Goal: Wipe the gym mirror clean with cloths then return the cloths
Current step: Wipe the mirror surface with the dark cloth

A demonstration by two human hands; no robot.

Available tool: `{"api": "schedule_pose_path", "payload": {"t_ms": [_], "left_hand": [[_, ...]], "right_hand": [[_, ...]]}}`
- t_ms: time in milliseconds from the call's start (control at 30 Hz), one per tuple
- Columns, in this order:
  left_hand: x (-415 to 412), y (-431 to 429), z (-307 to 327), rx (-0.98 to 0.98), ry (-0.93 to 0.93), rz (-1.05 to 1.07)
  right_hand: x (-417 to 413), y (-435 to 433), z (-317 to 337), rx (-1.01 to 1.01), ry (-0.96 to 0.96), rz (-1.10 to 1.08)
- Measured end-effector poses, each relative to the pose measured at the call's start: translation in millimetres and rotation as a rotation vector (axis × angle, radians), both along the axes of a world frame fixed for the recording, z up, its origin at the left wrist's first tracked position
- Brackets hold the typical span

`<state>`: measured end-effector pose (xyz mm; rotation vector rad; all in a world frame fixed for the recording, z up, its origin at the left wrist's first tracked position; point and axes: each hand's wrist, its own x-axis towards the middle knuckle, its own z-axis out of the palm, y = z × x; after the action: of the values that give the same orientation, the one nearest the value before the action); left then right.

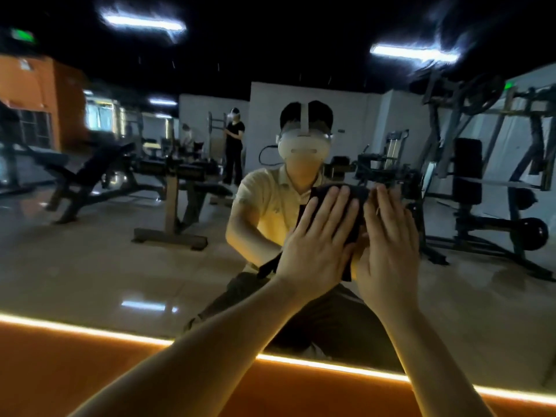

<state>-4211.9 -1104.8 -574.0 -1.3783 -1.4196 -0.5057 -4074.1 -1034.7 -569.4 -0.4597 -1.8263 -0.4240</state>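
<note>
pressing a dark cloth (pixel 361 194) on the mirror (pixel 144 260) with the left hand (pixel 319 248), right hand (pixel 388 257) just beside, both flat-fingered.

Mirror (pixel 120 266), glowing strip (pixel 90 328) along its 6 o'clock edge; 1 dark cloth (pixel 361 192) flat against it, 3 o'clock of centre.

left hand (pixel 316 251) 1 | right hand (pixel 388 251) 1 | cloth (pixel 359 192) 1 | mirror (pixel 120 251) 1

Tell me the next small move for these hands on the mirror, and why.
Probably sweep the dark cloth sideways across the mirror: the left hand presses it flat with straight fingers, the right hand flat beside it, so a wiping stroke seems due.
</note>
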Motion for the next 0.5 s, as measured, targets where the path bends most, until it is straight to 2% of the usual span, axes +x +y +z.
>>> {"api": "schedule_pose_path", "payload": {"t_ms": [100, 267, 400, 500], "left_hand": [[-42.8, -27.4, -3.4, 0.016, 0.065, 0.028], [-139.4, -102.1, -39.9, 0.108, -0.100, 0.104], [-122.7, -84.8, -52.4, 0.168, -0.239, 0.058], [-82.3, -54.7, -63.5, 0.131, -0.186, 0.011]], "right_hand": [[1.8, 2.6, -4.6, 0.009, 0.003, 0.052], [-12.8, -7.0, -12.2, -0.054, 0.077, 0.035], [-6.5, -9.7, -10.4, -0.057, 0.056, 0.047], [16.4, 2.4, -18.4, -0.033, 0.090, 0.079]]}}
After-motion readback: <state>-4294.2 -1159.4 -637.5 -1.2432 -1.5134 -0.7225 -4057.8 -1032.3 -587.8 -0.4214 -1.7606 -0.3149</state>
